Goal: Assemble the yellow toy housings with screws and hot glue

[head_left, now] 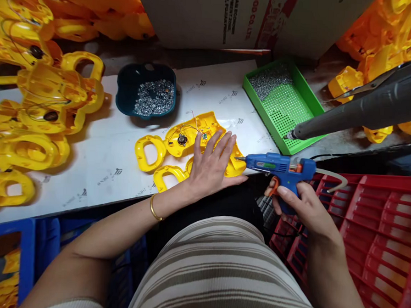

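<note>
My right hand (299, 200) is wrapped round the handle of a blue hot glue gun (269, 162), with fingers at its orange trigger. The nozzle points left, at the right end of the nearer yellow plastic shell half (238, 161). A glue stick (335, 179) curves out of the gun's back. Fingers spread, my left hand (210, 165) lies over the yellow parts and hides some of them. Behind it, the farther yellow shell half (174, 136) holds a round black speaker (182, 140), thin wires and a small green circuit board (204, 136).
A dark bowl of screws (121, 92) stands behind the parts. A green basket (306, 102) with small metal pieces is at the right, under a hanging electric screwdriver (349, 106). Yellow shells (53, 91) are piled left. A red crate (370, 227) stands below right.
</note>
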`<state>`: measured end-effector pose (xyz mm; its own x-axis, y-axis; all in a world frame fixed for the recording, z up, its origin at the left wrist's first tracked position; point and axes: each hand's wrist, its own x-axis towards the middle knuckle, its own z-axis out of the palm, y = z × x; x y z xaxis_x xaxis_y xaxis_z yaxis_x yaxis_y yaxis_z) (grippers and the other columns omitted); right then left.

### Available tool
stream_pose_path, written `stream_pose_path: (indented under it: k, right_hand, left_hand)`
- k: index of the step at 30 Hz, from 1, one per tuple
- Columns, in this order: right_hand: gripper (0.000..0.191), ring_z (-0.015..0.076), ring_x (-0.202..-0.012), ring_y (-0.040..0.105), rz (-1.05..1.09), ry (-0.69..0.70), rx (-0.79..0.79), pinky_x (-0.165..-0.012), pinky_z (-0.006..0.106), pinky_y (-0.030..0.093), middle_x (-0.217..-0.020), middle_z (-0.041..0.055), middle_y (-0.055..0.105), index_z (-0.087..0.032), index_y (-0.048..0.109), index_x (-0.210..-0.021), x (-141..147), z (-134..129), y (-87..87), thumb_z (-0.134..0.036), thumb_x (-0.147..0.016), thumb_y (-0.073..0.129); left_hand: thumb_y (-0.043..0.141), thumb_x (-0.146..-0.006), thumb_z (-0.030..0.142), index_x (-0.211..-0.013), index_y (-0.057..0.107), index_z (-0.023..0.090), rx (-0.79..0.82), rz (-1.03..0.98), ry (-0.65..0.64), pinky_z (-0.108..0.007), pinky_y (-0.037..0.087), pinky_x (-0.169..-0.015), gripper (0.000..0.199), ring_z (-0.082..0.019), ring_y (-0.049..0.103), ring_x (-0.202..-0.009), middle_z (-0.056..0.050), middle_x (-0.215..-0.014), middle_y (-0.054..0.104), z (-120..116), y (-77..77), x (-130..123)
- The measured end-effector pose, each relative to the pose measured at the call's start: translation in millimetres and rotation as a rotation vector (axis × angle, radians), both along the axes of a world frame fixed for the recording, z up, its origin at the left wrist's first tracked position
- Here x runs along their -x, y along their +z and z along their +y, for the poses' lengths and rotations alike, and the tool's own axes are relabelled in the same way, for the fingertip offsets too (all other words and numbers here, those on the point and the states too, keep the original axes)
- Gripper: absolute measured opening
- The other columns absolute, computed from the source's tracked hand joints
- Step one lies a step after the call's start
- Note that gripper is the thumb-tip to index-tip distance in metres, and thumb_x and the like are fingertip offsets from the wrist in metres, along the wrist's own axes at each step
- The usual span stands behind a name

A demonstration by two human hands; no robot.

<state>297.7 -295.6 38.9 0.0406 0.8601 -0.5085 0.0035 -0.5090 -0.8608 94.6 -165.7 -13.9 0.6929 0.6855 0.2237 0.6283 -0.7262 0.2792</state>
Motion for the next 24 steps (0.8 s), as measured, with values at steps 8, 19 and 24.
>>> stream_pose_path:
  k: [8, 19, 24]
  right_hand:
    - [0.027, 0.0107, -0.045, 0.053, -0.096, -0.132, -0.237, -0.042, 0.022, 0.042, -0.061, 0.0006, 0.061, -0.018, 0.062, -0.094, 8, 22, 7.6, -0.044, -0.089, 0.058]
    - [0.052, 0.0154, -0.045, 0.057, -0.406, 0.107, -0.118, -0.041, 0.028, 0.043, -0.065, 0.0062, 0.066, -0.016, 0.063, -0.088, 9, 82, -1.7, -0.067, -0.083, 0.050]
    - [0.052, 0.0168, -0.045, 0.059, -0.444, 0.144, -0.089, -0.041, 0.029, 0.044, -0.066, 0.0061, 0.067, -0.019, 0.063, -0.088, 6, 88, -2.8, -0.068, -0.083, 0.047]
  left_hand:
    - [0.044, -0.079, 0.080, -0.144, 0.039, 0.015, -0.059, -0.056, -0.006, -0.054, 0.004, -0.117, 0.092, -0.034, 0.039, -0.135, -0.016, -0.142, 0.050, -1, 5.1, 7]
    - [0.048, -0.080, 0.076, -0.142, 0.039, 0.018, 0.056, 0.054, 0.182, -0.059, 0.018, -0.112, 0.085, -0.037, 0.036, -0.134, -0.017, -0.141, 0.048, 73, 18.6, 31]
    - [0.051, -0.082, 0.071, -0.139, 0.042, 0.018, 0.039, 0.003, 0.194, -0.059, 0.015, -0.114, 0.078, -0.034, 0.042, -0.126, -0.015, -0.132, 0.054, 70, 11.8, 27]
